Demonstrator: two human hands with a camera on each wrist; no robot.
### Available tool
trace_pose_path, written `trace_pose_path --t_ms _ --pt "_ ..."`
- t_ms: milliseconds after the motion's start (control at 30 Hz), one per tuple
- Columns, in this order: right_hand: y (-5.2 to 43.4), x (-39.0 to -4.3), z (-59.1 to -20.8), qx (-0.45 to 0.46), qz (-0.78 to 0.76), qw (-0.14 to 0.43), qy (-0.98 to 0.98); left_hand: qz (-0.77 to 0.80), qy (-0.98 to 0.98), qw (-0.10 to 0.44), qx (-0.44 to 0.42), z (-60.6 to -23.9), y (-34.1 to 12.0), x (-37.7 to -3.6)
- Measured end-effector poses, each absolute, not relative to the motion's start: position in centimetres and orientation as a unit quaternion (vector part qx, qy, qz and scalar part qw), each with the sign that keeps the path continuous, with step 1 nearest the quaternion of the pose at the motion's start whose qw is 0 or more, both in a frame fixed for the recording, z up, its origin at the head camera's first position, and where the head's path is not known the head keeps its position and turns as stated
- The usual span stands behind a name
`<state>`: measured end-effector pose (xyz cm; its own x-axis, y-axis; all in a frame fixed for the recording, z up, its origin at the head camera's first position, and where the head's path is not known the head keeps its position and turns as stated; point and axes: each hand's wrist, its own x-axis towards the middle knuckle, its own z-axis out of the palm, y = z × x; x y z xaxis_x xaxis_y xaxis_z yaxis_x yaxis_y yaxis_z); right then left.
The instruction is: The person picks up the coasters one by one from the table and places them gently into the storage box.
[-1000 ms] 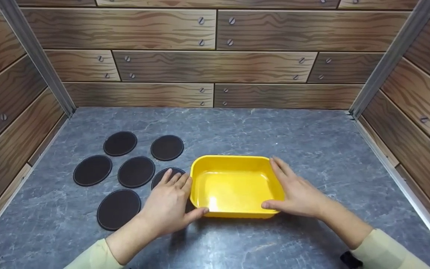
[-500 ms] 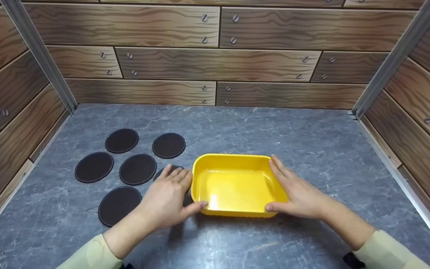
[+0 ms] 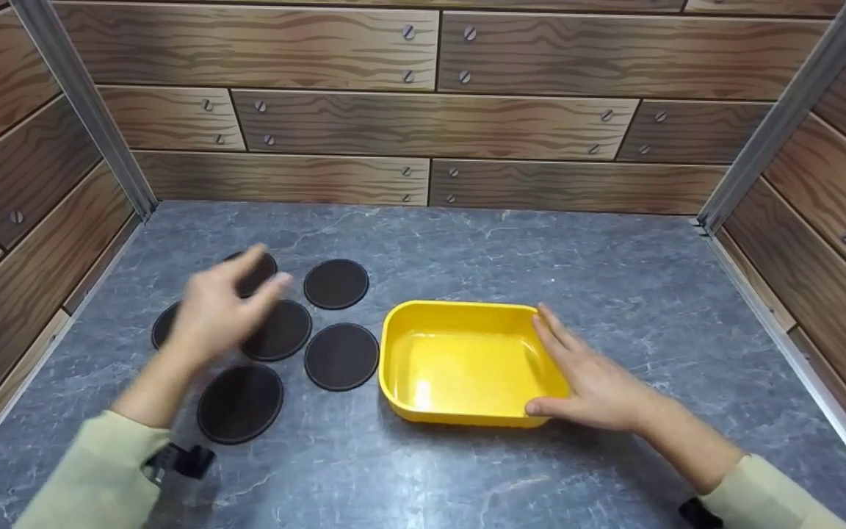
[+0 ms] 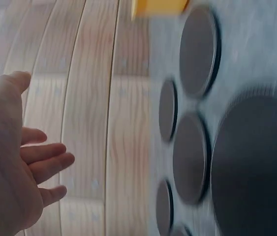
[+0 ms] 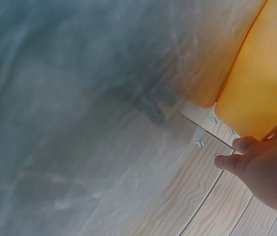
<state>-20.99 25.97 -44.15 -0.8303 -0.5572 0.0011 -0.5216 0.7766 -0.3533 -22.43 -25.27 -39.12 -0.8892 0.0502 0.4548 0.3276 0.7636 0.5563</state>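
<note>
A yellow plastic tub sits upright on the table, its inside bare. My right hand rests against its right end, fingers fairly straight along the side and thumb at the front corner of the rim. In the right wrist view the same hand touches the tub's wall. My left hand is raised over the black round coasters, holding nothing, and partly hides some of them. One coaster lies just left of the tub. In the left wrist view the hand has its fingers loosely bent, apart from the coasters.
Several stitched-edge coasters lie flat and separate on the left part of the grey marbled table, among them a front one and a back one. Wood-pattern panels stand behind and at both sides, with metal corner posts.
My left hand has let go of the tub's left end and moved left and back over the coasters, uncovering the one beside the tub. My right hand stays at the tub.
</note>
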Motion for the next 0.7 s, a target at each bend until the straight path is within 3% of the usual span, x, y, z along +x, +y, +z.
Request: trace_pose_path --t_ms 133,300,700 --pt "26.0 -21.0 -44.2 -0.298 -0.174 0.041 0.938 -0.36 -0.902 0.233 -0.049 -39.5 -29.0 -23.3" --pt "26.1 -21.1 -44.2 -0.305 -0.177 0.034 0.935 -0.371 -0.902 0.223 0.003 -40.7 -32.7 -23.6" --pt "26.1 -21.2 -44.4 -0.296 -0.175 0.041 0.938 -0.402 -0.907 0.109 0.057 -44.0 -38.5 -23.9"
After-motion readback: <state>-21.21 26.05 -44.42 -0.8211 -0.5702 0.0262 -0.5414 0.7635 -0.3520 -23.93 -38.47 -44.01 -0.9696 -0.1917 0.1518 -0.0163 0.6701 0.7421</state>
